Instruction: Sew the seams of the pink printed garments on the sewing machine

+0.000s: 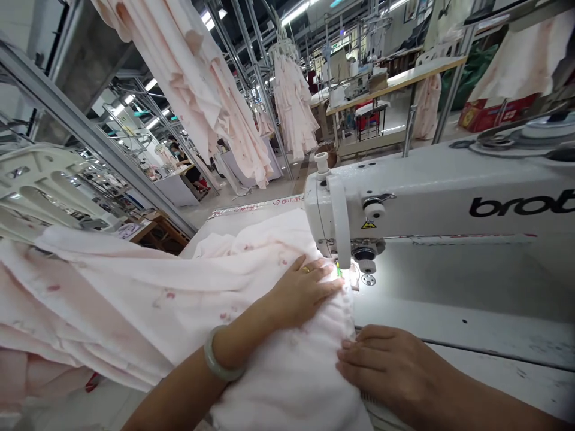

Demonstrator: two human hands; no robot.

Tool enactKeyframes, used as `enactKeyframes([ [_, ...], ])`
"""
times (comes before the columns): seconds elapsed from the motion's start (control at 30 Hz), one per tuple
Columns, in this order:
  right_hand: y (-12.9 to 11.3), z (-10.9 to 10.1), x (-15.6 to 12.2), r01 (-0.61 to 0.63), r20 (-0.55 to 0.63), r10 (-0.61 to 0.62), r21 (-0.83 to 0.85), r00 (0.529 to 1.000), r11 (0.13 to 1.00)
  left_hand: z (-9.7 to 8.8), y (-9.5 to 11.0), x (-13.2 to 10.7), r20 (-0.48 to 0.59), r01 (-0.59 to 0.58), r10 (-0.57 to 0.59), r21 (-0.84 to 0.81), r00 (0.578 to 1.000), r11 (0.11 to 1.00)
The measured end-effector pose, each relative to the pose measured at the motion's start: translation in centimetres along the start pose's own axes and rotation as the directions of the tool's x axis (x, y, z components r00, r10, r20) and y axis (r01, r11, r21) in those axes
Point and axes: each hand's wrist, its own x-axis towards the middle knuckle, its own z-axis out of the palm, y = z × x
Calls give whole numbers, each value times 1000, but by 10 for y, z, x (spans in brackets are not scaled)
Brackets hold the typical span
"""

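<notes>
Pale pink fabric with small red prints runs under the head of a white sewing machine. My left hand, with a ring on a finger and a bangle at the wrist, lies flat on the cloth, fingers spread just left of the lit needle area. My right hand is closer to me, at the cloth's right edge. Its fingers are together and closed on that edge; its thumb is hidden. The needle and presser foot are mostly hidden behind the white guard.
The cloth's far end drapes over a cream plastic chair back at left. Pink garments hang from above beyond the machine. A metal rail slants across the upper left. Other work tables stand farther back.
</notes>
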Motion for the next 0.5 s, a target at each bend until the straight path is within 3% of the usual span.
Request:
enactKeyframes([
  [0.1, 0, -1, 0, 27, -56, -29, -36, 998, 999, -8, 15, -5, 7, -50, 50, 23, 999, 998],
  [0.23, -5, -6, 6, 81, -103, -94, -124, 990, 989, -4, 36, -16, 8, -98, 98, 1, 995, 995],
  [0.37, -11, -12, 10, 77, -112, -100, -194, 989, 978, 5, 43, -25, -92, -24, 14, -110, 996, 994],
  [0.5, -9, -14, 12, 55, -89, -69, -157, 994, 986, 15, 37, -26, -121, 3, -31, -223, 992, 975],
])
